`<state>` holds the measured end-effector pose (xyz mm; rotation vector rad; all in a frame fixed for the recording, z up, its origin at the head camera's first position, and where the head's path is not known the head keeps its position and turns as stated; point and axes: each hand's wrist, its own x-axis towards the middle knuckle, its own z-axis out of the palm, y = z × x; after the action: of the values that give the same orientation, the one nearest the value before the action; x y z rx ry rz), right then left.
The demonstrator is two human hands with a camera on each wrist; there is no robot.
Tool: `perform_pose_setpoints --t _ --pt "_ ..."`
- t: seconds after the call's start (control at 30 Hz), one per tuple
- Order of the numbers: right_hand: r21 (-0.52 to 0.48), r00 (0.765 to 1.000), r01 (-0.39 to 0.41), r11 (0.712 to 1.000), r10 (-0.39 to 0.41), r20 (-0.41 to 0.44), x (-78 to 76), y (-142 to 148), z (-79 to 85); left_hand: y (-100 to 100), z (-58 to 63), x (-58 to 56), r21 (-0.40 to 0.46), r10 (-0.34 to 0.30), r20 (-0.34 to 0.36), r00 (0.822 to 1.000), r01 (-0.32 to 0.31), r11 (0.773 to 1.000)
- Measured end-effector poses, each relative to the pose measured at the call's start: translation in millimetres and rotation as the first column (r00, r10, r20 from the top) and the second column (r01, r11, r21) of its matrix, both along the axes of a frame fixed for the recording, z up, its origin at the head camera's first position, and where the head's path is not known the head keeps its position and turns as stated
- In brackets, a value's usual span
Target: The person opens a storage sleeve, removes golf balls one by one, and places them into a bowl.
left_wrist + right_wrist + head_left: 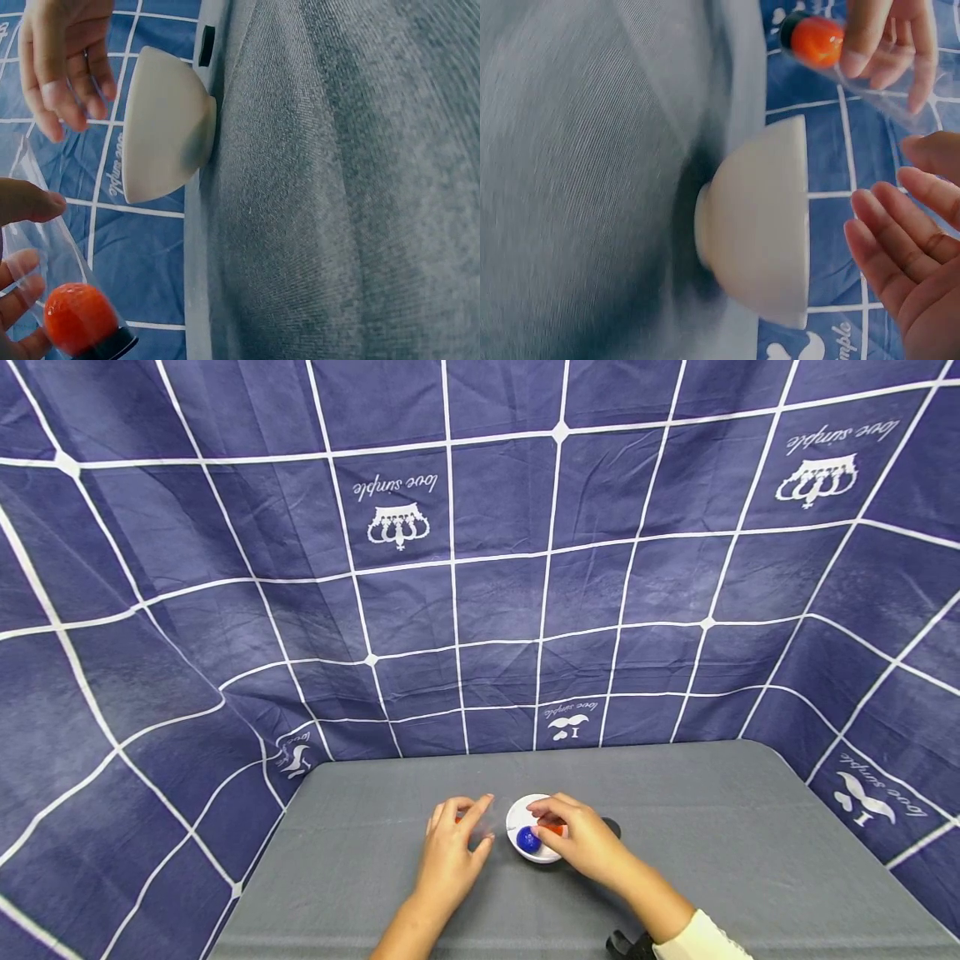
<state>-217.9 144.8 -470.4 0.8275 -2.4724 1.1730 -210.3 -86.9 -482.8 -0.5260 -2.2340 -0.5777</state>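
Observation:
My left hand (452, 853) grips a clear plastic cup (66, 251) with a dark base, tilted and raised left of the bowl. An orange-red ball (77, 318) lies inside it at the base end. The white bowl (761, 221) stands upright on the table. Over its right side hovers my right hand (591, 842), fingers loosely bent; both wrist views show nothing in its grasp. In the head view a blue ball (528, 839) sits inside the bowl, and a red-orange thing (555, 830) shows between my fingers, partly hidden.
A grey cloth covers the table (375, 877). Just right of the bowl, partly behind my right hand, lies a black object (612, 827). Blue curtains (495, 602) with white lines enclose the back and sides. A black strap (626, 946) is near my right sleeve.

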Motion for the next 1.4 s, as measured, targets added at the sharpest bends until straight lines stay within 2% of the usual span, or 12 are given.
perform_pose_setpoints --t 0.1,0.2,0.33,0.6,0.83,1.07,1.4 --pt "-0.080 0.997 -0.028 0.996 0.033 0.068 2.7 -2 3.1 1 1.6 1.3 -0.043 0.000 -0.016 1.000 -0.001 0.999" --pt "-0.134 0.992 -0.062 0.989 0.076 0.100 4.7 -3 4.1 2 2.8 2.6 -0.093 0.001 -0.025 1.000 -0.003 0.996" --pt "-0.170 0.985 -0.099 0.980 0.121 0.122 7.1 -6 3.7 3 4.0 3.8 -0.134 -0.009 -0.032 0.999 0.005 0.991" --pt "-0.247 0.977 -0.135 0.960 0.171 0.128 11.4 -9 1.4 5 6.9 3.2 -0.148 -0.038 -0.074 0.997 0.027 0.989" --pt "-0.331 0.969 -0.096 0.939 0.164 0.182 15.1 -12 -4.3 7 9.3 3.3 -0.214 -0.037 -0.078 0.996 0.019 0.977" --pt "-0.386 0.960 -0.047 0.921 0.149 0.237 16.9 -16 -11.0 8 7.0 2.2 -0.231 -0.040 -0.113 0.993 0.013 0.973" --pt "-0.416 0.942 -0.004 0.910 0.143 0.304 19.4 -19 -17.6 9 6.0 2.3 -0.264 -0.034 -0.129 0.991 -0.002 0.965"
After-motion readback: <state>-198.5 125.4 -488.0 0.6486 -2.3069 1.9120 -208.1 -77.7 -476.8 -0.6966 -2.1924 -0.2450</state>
